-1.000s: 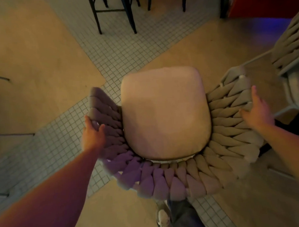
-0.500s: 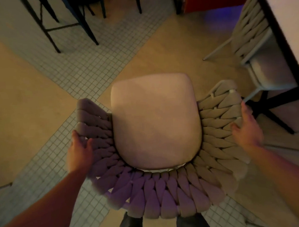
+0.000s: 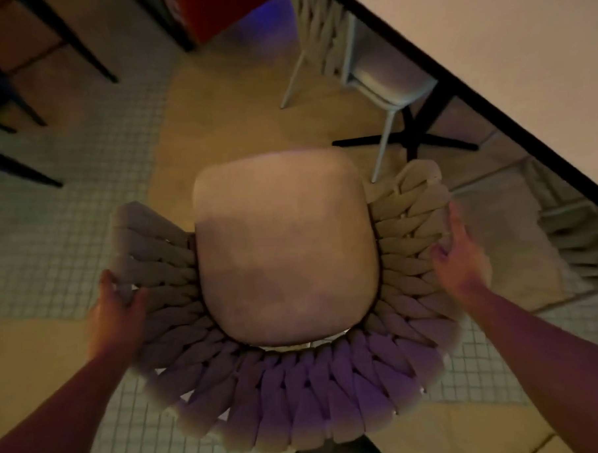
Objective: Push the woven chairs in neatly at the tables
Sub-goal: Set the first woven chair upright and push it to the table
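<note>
A woven chair (image 3: 298, 390) with a thick braided back and a pale seat cushion (image 3: 285, 247) fills the middle of the view, right below me. My left hand (image 3: 118, 313) grips the left side of the woven back. My right hand (image 3: 460, 257) holds the right side of the back, fingers along the weave. A pale table (image 3: 509, 56) with a dark edge runs diagonally across the upper right, its top apart from the chair.
A second woven chair (image 3: 344, 49) sits tucked under the table at the top. A third woven chair (image 3: 579, 234) shows partly at the right edge. The table's black cross base (image 3: 414, 142) lies just beyond the cushion. Dark stool legs (image 3: 20, 142) stand at the upper left.
The chair and my view have swung toward the right, bringing the table into sight at the upper right. Both hands have kept their hold on the woven back.
</note>
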Tool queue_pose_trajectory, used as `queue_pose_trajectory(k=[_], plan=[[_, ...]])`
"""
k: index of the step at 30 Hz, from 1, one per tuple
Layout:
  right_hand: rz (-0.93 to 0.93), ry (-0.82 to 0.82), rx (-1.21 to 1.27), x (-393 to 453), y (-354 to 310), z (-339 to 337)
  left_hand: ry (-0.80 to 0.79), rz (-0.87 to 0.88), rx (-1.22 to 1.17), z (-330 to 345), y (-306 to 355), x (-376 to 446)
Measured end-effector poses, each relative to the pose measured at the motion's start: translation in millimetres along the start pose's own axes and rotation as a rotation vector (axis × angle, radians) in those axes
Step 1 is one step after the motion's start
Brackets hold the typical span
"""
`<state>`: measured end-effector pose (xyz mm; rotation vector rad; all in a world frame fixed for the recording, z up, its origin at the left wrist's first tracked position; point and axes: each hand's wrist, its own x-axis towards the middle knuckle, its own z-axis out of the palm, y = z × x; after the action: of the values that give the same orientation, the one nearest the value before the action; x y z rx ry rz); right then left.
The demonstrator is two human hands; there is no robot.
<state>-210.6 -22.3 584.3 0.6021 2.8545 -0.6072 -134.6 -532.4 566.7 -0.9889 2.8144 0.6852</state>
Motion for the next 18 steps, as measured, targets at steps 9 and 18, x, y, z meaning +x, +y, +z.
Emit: queue_pose_trajectory(k=[9, 18], plan=[[0.237, 0.12, 0.118, -23, 16, 1, -0.141, 0.184, 0.127, 10, 74, 107], [0.46, 0.21, 0.139, -54, 11, 17, -0.255, 0.374, 0.177, 18, 140, 170]])
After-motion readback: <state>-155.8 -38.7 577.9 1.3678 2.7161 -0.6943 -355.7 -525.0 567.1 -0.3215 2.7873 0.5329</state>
